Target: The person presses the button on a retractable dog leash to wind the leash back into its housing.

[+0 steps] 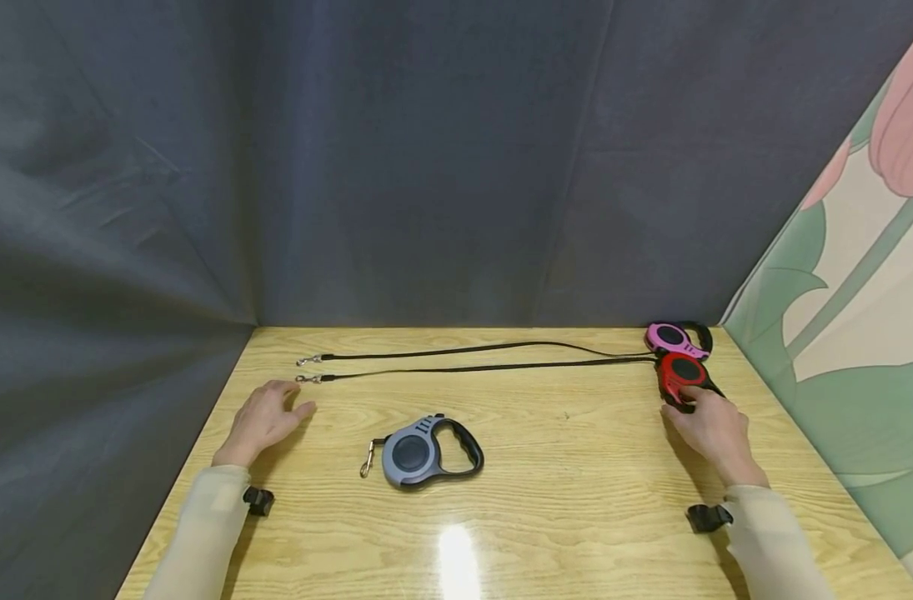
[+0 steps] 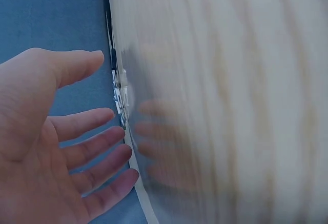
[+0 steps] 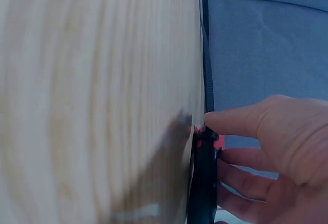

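My right hand [image 1: 709,427] grips a red retractable dog leash [image 1: 683,369] at the table's far right. In the right wrist view its thumb is at one end of the black casing edge [image 3: 202,178], and the fingers bend against the casing, their tips partly hidden. A pink retractable leash [image 1: 668,335] lies just behind the red one. Both black cords run left to metal clips, the nearer clip [image 1: 308,378] beside my left hand [image 1: 264,419]. That hand is held with relaxed, spread fingers and holds nothing. A grey retractable leash [image 1: 411,452] lies front and centre, its clip [image 1: 367,460] pointing left.
The wooden table [image 1: 561,500] ends at a dark grey curtain [image 1: 441,183] behind and to the left. A floral panel [image 1: 839,333] borders the right side. Two dark cords [image 1: 494,345] stretch across the back of the table.
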Demonstrator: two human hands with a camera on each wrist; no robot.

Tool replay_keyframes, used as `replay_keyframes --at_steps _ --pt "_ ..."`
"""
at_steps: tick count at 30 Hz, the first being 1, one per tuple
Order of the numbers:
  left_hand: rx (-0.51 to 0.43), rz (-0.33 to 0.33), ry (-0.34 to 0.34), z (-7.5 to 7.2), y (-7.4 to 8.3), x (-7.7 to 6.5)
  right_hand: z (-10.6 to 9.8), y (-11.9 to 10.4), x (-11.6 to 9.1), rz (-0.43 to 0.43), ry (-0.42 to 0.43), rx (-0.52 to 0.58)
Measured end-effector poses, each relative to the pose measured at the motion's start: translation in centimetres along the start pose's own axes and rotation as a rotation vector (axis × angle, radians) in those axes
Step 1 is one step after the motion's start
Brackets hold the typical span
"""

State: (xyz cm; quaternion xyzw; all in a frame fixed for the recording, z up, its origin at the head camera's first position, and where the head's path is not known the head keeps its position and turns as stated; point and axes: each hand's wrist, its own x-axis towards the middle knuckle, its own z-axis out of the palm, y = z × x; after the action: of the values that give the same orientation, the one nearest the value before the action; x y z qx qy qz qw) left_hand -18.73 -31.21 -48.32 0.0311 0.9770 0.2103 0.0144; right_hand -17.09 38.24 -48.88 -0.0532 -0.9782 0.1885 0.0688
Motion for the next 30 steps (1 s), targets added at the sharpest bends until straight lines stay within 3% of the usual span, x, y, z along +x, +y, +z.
replay_keyframes --at_steps 6,18,23,30 --pt "-0.017 0.01 -0.015 0.0 -0.1 0.5 0.3 0.3 0.1 -0.028 0.01 0.037" --pt "-0.023 0.063 -0.105 -0.1 0.3 1.6 0.3 0.6 0.2 0.018 -0.041 0.051" --pt "0.011 0.078 -0.092 -0.3 0.6 1.9 0.2 0.7 0.3 0.026 -0.06 0.054" --pt "0.08 0.072 -0.056 -0.5 0.8 1.9 0.4 1.0 0.1 -0.027 -0.014 0.058"
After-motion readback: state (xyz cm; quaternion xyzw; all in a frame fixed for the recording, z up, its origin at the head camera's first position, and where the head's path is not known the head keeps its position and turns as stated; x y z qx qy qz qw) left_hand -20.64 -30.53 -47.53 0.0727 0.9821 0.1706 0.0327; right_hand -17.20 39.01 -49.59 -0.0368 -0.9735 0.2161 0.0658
